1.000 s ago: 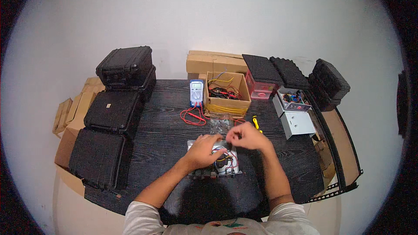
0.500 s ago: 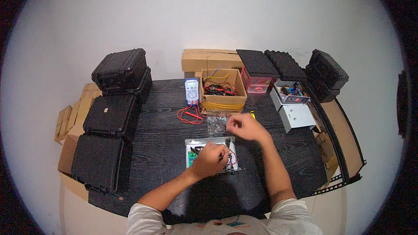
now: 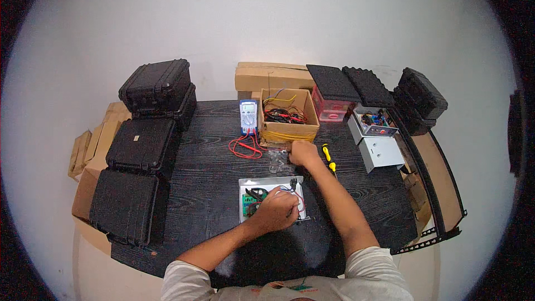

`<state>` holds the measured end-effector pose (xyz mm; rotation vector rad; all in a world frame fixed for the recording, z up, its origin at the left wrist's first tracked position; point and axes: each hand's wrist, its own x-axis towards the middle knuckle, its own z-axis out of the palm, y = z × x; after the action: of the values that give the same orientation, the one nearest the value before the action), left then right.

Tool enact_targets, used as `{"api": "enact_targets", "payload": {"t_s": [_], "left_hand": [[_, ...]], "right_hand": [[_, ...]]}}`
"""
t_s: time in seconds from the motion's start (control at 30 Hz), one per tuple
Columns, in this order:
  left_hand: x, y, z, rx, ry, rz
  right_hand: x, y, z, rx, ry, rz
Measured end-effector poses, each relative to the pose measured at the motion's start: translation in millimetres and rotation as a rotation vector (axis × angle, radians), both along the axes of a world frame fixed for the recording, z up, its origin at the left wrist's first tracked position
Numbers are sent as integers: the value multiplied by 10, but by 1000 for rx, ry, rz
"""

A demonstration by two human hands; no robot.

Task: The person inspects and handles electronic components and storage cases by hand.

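A shallow white metal tray-like housing (image 3: 244, 183) lies near the front of the table, with a green circuit board (image 3: 249, 203), black parts and thin wires in it. Over its right part my left hand (image 3: 277, 212) is closed, and whatever its fingers hold is hidden. Farther off, my right hand (image 3: 305, 153) is at the right edge of a clear plastic compartment box (image 3: 278, 161) with small parts inside. Its fingers are curled together and point down to the box; I cannot make out anything between them.
A multimeter (image 3: 248, 116) with red leads stands beside a cardboard box (image 3: 290, 134) of cables. Yellow-handled tools (image 3: 329, 156) lie right of my right hand. Black cases (image 3: 125, 206) line the left; an open grey metal enclosure (image 3: 382, 150) and a red drawer unit (image 3: 332, 108) are at right.
My right hand has moved slightly forward and down onto the compartment box, uncovering the yellow-handled tools. My left hand has shifted slightly to the right and nearer me over the housing, still closed.
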<state>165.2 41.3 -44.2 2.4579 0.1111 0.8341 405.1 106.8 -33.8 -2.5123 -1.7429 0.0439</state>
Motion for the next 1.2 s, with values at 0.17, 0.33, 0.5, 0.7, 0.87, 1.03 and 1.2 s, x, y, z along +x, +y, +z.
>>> {"api": "enact_targets", "payload": {"t_s": [0.17,0.33,0.5,0.7,0.87,1.03,1.2], "left_hand": [[0,-2,-20,8,-15,10],[14,16,-25,0,32,-4],[12,24,-79,31,65,13],[17,8,-45,24,89,13],[-10,6,-16,-14,108,16],[-22,-1,39,-31,160,42],[7,-1,23,-17,56,35]], "right_hand": [[102,89,-118,22,73,-3],[77,133,-107,27,33,-21],[-53,143,-51,87,0,-74],[92,98,-68,-23,0,4],[152,-68,67,96,234,18],[191,-230,124,359,380,139],[215,-250,51,385,845,197]]}}
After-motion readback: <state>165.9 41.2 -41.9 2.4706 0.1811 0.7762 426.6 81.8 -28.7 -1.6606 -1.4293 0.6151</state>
